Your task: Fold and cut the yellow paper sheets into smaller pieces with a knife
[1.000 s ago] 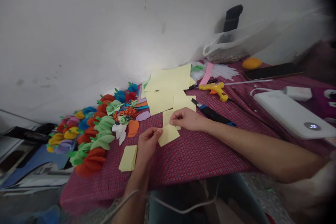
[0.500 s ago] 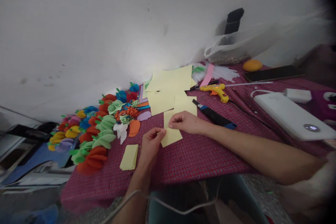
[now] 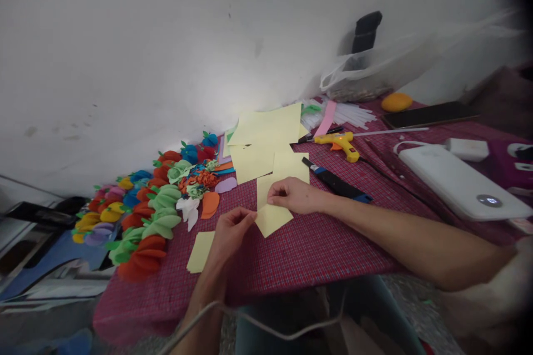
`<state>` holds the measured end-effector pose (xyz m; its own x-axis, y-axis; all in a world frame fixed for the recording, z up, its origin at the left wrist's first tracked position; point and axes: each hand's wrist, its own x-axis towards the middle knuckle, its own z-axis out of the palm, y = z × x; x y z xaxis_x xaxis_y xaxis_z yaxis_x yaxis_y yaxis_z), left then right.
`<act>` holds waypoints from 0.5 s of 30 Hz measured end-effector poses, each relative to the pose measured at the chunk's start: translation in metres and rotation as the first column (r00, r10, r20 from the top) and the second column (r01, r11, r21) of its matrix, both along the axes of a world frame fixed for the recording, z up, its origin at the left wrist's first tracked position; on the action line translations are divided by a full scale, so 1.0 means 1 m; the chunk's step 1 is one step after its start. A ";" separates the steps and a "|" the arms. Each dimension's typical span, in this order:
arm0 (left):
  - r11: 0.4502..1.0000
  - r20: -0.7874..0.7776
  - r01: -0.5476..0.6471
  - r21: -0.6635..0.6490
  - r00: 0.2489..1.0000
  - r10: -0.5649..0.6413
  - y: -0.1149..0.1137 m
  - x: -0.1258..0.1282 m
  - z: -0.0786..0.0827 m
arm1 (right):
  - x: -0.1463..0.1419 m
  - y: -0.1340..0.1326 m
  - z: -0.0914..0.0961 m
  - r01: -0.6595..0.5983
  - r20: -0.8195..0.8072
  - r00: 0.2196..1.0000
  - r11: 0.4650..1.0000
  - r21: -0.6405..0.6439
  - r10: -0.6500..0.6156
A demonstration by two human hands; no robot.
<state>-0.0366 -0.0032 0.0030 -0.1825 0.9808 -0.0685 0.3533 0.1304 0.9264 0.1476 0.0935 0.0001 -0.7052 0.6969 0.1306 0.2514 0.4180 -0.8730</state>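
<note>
A small piece of pale yellow paper (image 3: pixel 273 219) is pinched between both my hands near the table's front. My left hand (image 3: pixel 231 231) grips its left corner between thumb and fingertips. At its upper edge, my right hand (image 3: pixel 293 195) holds it with thumb and forefinger closed. Just behind lies another yellow paper strip (image 3: pixel 263 188), partly covered by the right hand. A stack of small yellow paper pieces (image 3: pixel 200 252) rests left of my left wrist, which hides part of it. Larger yellow sheets (image 3: pixel 268 125) lie farther back.
Colourful paper pumpkin-like shapes (image 3: pixel 164 197) crowd the table's left side. A black utility knife (image 3: pixel 337 182) and a yellow glue gun (image 3: pixel 342 144) lie right of the papers. Farther right are a white power bank (image 3: pixel 462 180), a dark phone (image 3: pixel 431 115) and a yellow fruit-like object (image 3: pixel 397 102).
The small yellow paper has turned, so a corner now points toward me. My left hand has shifted slightly left and down with it; the view has moved a little.
</note>
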 end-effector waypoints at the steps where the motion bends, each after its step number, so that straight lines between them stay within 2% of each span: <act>1: 1.000 -0.008 -0.021 -0.012 1.000 0.021 -0.004 -0.007 -0.001 | 0.001 0.002 0.001 0.010 -0.007 1.000 1.000 -0.008 -0.010; 4: 0.984 -0.042 -0.179 0.027 0.983 0.180 -0.013 -0.025 0.000 | 0.004 0.007 0.003 0.022 -0.046 0.999 0.999 -0.029 -0.023; 6: 0.969 -0.073 -0.226 0.100 0.970 0.233 -0.016 -0.026 0.003 | 0.004 0.007 0.004 0.005 -0.053 0.999 0.999 -0.043 -0.008; 8: 0.977 -0.080 -0.173 0.129 0.980 0.184 -0.015 -0.017 0.007 | 0.003 0.004 0.004 -0.014 -0.043 0.999 0.998 -0.056 0.012; 12: 0.999 -0.033 0.005 0.033 0.999 -0.003 -0.008 0.008 0.006 | 0.000 -0.005 0.006 -0.037 -0.037 0.999 0.998 -0.045 0.035; 15: 0.999 -0.079 0.029 0.039 0.997 -0.026 -0.004 0.015 0.000 | 0.001 -0.007 0.007 -0.047 -0.031 0.998 0.998 -0.042 0.046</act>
